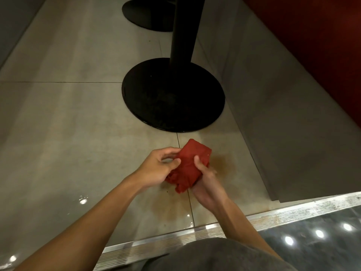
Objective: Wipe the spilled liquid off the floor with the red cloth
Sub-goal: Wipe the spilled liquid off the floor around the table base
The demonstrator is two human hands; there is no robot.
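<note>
A: Where's the cloth [190, 163]?
B: Bunched over the spill [221, 165], near the floor's [78, 133] front edge; left hand [158, 166] pinches one side, right hand [208, 184] fingers curl round the other.
A: Fold it flat; press down; wipe inward.

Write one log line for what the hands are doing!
left hand: grips red cloth | right hand: grips red cloth | spill: brownish patch on floor tiles, beside cloth | behind: black table base

cloth [188, 165] held between left hand [156, 169] and right hand [207, 184], over floor [58, 124] | spill [221, 164] under and right of cloth | pedestal base [172, 94] behind cloth | second base [148, 14] farther behind | ledge [283, 124] right
</note>
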